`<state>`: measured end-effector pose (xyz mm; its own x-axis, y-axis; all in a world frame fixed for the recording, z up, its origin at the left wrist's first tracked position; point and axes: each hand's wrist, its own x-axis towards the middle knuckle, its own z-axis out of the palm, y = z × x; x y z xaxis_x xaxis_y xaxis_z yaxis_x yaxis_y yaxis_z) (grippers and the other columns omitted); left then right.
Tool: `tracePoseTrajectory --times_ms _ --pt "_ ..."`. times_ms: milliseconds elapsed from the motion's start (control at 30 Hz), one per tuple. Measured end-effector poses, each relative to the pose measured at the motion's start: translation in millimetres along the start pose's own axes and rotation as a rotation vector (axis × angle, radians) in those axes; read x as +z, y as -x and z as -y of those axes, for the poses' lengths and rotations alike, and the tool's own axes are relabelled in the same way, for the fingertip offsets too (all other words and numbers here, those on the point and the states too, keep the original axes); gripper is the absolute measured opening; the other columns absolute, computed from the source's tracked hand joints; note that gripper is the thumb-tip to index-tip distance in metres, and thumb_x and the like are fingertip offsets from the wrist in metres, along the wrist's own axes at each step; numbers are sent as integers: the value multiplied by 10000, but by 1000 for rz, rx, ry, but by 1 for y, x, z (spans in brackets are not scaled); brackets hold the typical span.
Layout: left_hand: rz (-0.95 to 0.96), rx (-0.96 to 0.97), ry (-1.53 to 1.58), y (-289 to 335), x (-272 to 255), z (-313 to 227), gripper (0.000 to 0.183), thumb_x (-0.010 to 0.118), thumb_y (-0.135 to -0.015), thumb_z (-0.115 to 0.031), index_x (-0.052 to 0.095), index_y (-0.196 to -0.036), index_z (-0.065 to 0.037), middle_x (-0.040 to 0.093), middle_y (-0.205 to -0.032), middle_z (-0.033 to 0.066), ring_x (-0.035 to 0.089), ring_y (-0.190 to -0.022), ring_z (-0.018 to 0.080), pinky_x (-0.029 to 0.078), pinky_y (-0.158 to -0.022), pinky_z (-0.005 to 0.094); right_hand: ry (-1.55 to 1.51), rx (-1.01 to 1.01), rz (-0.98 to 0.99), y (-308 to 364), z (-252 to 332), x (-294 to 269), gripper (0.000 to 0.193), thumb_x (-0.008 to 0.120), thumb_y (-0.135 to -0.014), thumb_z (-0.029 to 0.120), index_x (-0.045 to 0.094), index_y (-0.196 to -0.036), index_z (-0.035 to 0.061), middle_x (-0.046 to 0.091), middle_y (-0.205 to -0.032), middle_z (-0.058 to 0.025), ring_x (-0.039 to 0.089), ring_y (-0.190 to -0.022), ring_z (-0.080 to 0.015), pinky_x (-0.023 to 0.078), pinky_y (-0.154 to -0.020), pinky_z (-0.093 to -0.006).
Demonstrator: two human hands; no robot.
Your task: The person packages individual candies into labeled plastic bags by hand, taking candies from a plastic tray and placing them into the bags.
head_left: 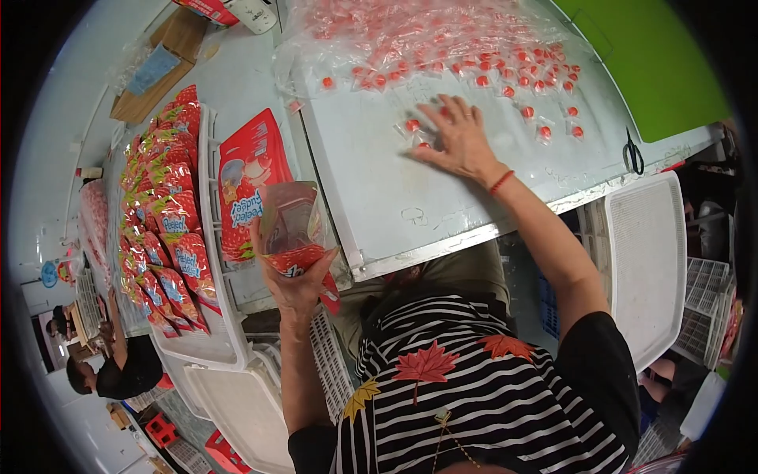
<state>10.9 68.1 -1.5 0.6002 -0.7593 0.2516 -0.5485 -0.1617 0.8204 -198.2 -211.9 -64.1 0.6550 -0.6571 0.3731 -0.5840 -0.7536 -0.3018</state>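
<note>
My left hand (296, 286) is closed around a red pouch (294, 223), whose mouth gapes upward and shows a clear and silvery inside. Over the pale table my right hand (462, 146) reaches out, fingers spread and palm down. Small red candies (412, 125) in clear wrappers lie at its fingertips, some partly covered by the fingers. Beyond it, a large heap of the same wrapped candies (434, 35) spreads across the far side on clear plastic, with several loose ones off to the right. A stack of flat red pouches (257, 170) rests just past my left hand.
To the left stands a white tray (229, 349) with rows of filled red pouches (170, 205). Black-handled scissors (632, 154) lie near the table's right edge, by a green board (659, 67). A cardboard box (175, 39) sits far left. Another person (122, 371) works at the left.
</note>
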Motion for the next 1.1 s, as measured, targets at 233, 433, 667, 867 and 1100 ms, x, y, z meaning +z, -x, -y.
tracePoseTrajectory --times_ms 233,433,667,867,1100 --pt "-86 55 -1 0 6 -11 846 865 -622 -72 367 -1298 34 545 -1043 97 535 -863 168 480 -741 303 -111 -161 -96 -4 70 48 319 664 -770 369 622 -1023 179 523 -1142 -85 450 -1127 -334 355 -895 -538" --pt "-140 -24 18 -1 2 -2 695 880 -577 -71 474 -1137 5 570 -937 77 550 -740 167 484 -667 291 -350 -171 -33 2 109 40 521 659 -786 471 571 -1203 171 460 -1282 -162 373 -1257 -392 290 -993 -601" --pt "-151 -13 -38 18 -13 35 784 894 -565 -97 452 -1203 17 569 -987 100 552 -816 194 490 -711 323 118 234 -379 -18 -102 -19 462 591 -859 378 555 -1227 102 468 -1320 -204 388 -1258 -408 297 -1035 -532" --pt "-51 -140 -79 5 3 21 783 910 -565 -139 461 -1186 23 548 -1045 113 545 -873 213 485 -741 333 325 192 -238 -8 -143 -10 433 498 -896 434 575 -1180 116 515 -1265 -116 433 -1198 -323 344 -957 -499" --pt "-114 90 -77 2 7 11 600 879 -621 -131 512 -1073 11 595 -866 67 544 -695 146 477 -632 276 29 83 -179 14 -54 -12 323 551 -889 291 569 -1141 89 536 -1198 -141 477 -1140 -315 370 -939 -451"
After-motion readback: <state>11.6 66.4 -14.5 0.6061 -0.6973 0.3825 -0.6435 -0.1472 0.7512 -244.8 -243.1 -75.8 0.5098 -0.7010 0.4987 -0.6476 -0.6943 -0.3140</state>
